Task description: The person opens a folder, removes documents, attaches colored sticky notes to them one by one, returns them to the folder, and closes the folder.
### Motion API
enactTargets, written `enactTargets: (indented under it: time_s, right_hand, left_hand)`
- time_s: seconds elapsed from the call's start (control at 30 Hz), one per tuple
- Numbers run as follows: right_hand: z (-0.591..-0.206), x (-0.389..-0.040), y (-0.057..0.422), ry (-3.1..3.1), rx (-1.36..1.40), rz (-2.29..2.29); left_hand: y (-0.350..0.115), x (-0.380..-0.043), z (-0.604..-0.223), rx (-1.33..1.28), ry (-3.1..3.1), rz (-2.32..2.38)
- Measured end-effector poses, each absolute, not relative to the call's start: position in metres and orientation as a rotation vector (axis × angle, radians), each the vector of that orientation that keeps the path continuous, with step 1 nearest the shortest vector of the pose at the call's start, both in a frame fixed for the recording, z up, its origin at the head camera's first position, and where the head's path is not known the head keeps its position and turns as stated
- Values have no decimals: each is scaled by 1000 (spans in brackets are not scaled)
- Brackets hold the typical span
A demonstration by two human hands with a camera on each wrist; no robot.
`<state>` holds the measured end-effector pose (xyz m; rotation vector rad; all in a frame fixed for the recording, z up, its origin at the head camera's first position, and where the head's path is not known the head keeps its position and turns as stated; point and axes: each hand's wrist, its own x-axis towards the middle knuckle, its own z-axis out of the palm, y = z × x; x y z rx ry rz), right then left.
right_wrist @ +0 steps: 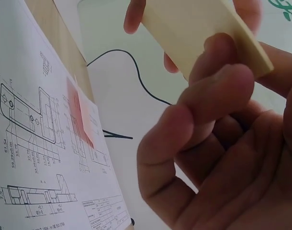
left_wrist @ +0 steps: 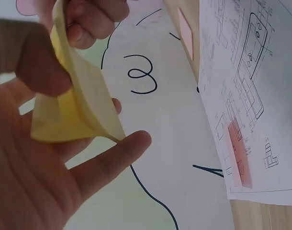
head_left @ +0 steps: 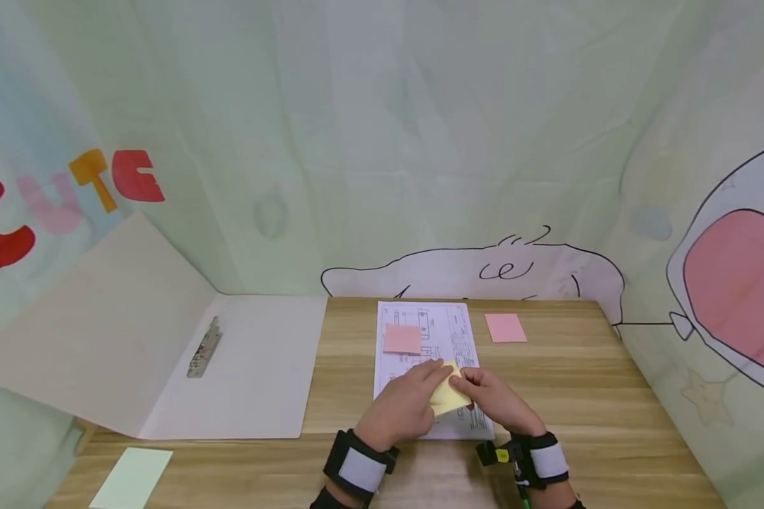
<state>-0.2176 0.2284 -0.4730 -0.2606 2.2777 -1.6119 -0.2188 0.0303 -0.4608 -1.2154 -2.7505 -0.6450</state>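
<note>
Two bare hands hold a yellow paper pad [head_left: 447,398] at the lower centre of the head view: the left hand [head_left: 402,403] grips it between thumb and fingers, and the right hand [head_left: 499,401] pinches its right edge. Together they hide the lower part of a white drawing sheet [head_left: 446,318] on the wooden table [head_left: 579,396]. One pink note [head_left: 402,338] lies on the sheet's upper left; another pink note [head_left: 506,328] lies on the wood, just right of the sheet. Left of centre, a white folder [head_left: 261,375] stands open, showing a metal clip [head_left: 204,348]. Pale green paper [head_left: 131,478] lies in the lower left corner. Upper left, colourful letters [head_left: 90,167] on the fabric backdrop [head_left: 420,141] spell "CUTE". The sheet carries technical outlines and dimension numbers, mostly too small to read. Green lettering [right_wrist: 284,6] at the right wrist view's upper right is cut off.
</note>
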Motion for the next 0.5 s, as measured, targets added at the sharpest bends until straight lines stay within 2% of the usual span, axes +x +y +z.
enactTargets:
  time_s: [0.3, 0.5]
  right_hand:
    - [-482, -222, 231, 2315, -346, -1672]
    - [-484, -221, 233, 2334, -531, -1731]
  left_hand:
    - [40, -218, -466, -1031, -2630, -711]
    - [45, -215, -467, -891, -2586, -852]
